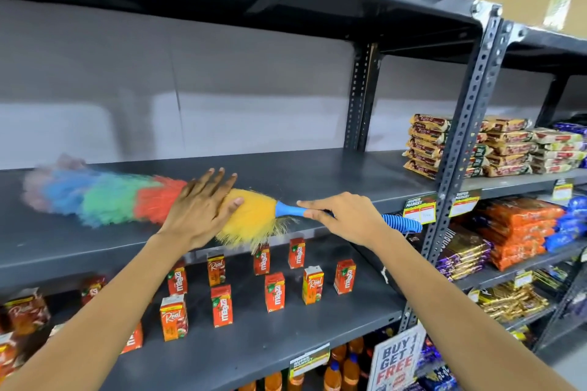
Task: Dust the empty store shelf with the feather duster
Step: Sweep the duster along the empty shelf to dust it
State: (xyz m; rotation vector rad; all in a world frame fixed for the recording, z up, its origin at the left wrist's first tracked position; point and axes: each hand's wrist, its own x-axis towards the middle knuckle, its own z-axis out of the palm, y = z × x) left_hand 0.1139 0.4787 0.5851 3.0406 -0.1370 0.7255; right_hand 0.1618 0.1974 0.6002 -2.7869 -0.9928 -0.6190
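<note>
A feather duster with pink, blue, green, red and yellow bands lies along the empty dark grey shelf, head pointing left. Its far tip is blurred. My left hand rests flat on the red and yellow feathers, fingers spread. My right hand grips the blue handle near the shelf's front edge, index finger stretched along it toward the feathers.
Red juice cartons stand on the shelf below. Stacked biscuit packs sit at the right end of the dusted shelf level, beside a perforated upright post. Price tags hang on the shelf edge. More snack packs fill the right bay.
</note>
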